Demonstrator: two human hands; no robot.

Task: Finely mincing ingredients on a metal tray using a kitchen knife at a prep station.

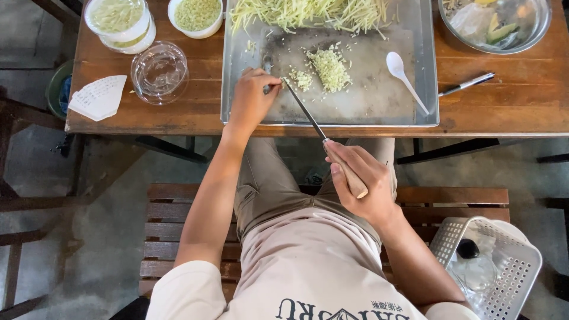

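My right hand grips the wooden handle of a long thin knife, held over my lap with the blade tip reaching onto the metal tray. My left hand rests on the tray's near left part, fingertips pinched at the knife tip. A small heap of finely chopped pale green bits lies just right of the tip, with a smaller clump beside it. Long green shreds are piled along the tray's far edge. A white plastic spoon lies on the tray to the right.
On the wooden table stand a lidded tub, a white bowl of chopped green bits, an upturned clear glass lid, a folded paper, a pen and a metal bowl of scraps. A white basket sits on the bench.
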